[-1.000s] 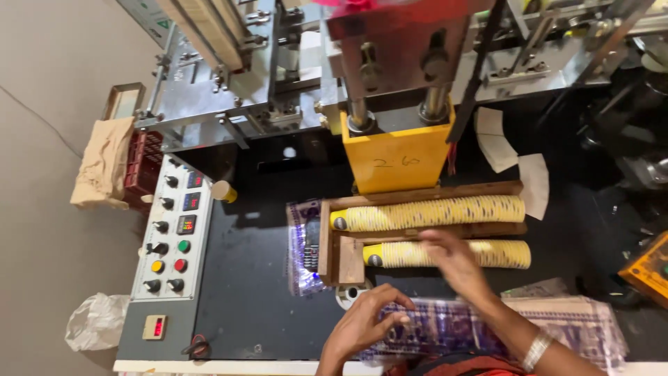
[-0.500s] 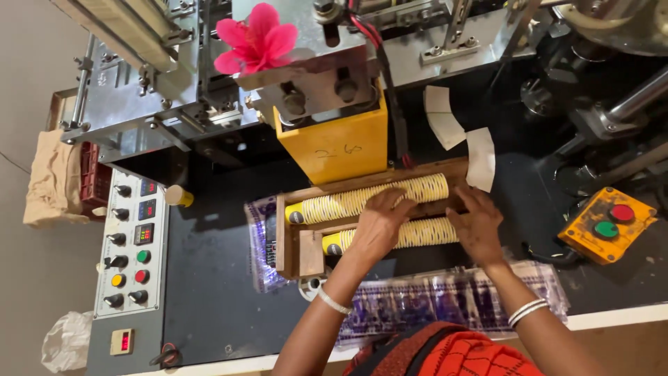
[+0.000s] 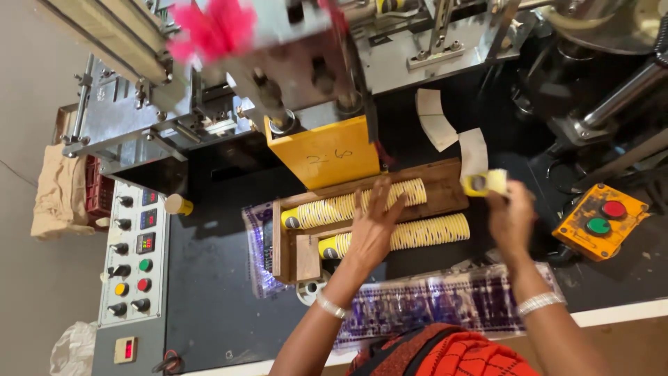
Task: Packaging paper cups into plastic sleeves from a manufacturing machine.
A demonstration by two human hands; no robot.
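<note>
While my left hand lies open, fingers spread, across the two rows of nested yellow cups in the wooden tray, my right hand pinches a short cup stack held just right of the tray, near the orange button box.

**Machine bench against a pale floor**

A black surface carries a grey metal machine along its far side. At the left stands a grey control panel with knobs and coloured buttons; at the right, an orange button box. A pale grey floor lies left, evenly lit
</note>
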